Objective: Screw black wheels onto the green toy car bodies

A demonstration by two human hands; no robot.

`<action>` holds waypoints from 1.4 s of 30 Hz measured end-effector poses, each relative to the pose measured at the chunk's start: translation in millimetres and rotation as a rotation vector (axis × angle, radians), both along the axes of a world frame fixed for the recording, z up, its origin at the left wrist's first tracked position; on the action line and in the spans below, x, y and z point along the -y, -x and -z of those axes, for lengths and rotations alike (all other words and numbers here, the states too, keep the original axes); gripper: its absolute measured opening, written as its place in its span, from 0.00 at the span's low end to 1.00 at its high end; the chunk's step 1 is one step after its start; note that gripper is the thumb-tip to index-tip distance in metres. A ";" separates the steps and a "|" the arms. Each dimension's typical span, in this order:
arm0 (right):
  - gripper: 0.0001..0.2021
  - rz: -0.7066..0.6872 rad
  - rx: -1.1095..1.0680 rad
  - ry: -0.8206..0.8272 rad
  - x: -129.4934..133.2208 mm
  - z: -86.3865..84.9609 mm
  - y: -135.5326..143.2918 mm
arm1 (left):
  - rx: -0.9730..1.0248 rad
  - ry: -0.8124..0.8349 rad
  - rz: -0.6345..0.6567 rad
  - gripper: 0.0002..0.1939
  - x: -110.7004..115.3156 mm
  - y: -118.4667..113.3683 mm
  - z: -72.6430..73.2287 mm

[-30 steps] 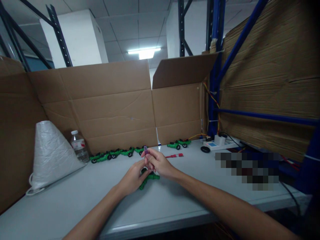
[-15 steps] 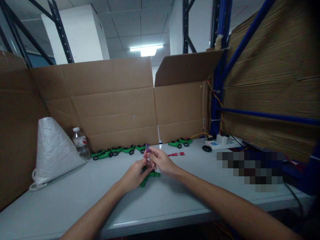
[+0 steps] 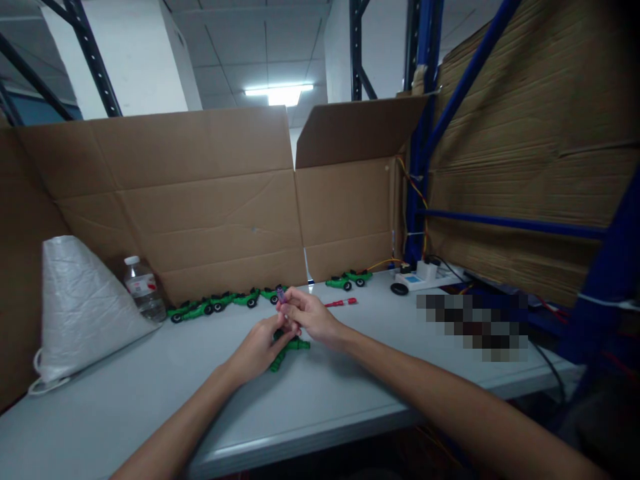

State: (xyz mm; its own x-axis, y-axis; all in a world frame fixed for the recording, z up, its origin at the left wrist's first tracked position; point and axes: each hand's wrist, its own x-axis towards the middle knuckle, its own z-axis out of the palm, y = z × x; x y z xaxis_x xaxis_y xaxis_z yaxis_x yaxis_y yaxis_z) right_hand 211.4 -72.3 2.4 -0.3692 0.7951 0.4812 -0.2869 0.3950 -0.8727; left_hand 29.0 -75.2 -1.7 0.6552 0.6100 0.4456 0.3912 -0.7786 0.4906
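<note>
A green toy motorcycle (image 3: 290,348) lies on the grey table (image 3: 320,407) under my two hands. My left hand (image 3: 257,348) rests on it and grips its left part. My right hand (image 3: 309,316) is closed on a small purple-tipped tool (image 3: 281,295) held upright just above the toy. Both hands touch each other at the fingertips.
A row of green toy motorcycles (image 3: 220,303) lines the cardboard wall (image 3: 200,200), with two more toy motorcycles (image 3: 349,279) to the right. A red pen (image 3: 341,303), a black wheel (image 3: 399,289), a white device (image 3: 420,275), a water bottle (image 3: 143,289) and a white bag (image 3: 80,307) lie around.
My hands stay together on the toy with hardly any shift. The camera has turned a little to the right, so everything sits slightly further left in view.
</note>
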 end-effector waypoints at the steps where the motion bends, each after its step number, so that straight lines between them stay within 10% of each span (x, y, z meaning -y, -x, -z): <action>1: 0.24 -0.018 0.019 -0.005 0.6 -1.7 -0.8 | -0.003 0.001 0.005 0.10 0.0 0.0 -0.7; 42: 0.24 -0.003 0.007 0.006 -11.6 2.4 -7.5 | -0.053 -0.057 -0.004 0.09 -5.6 1.7 -2.0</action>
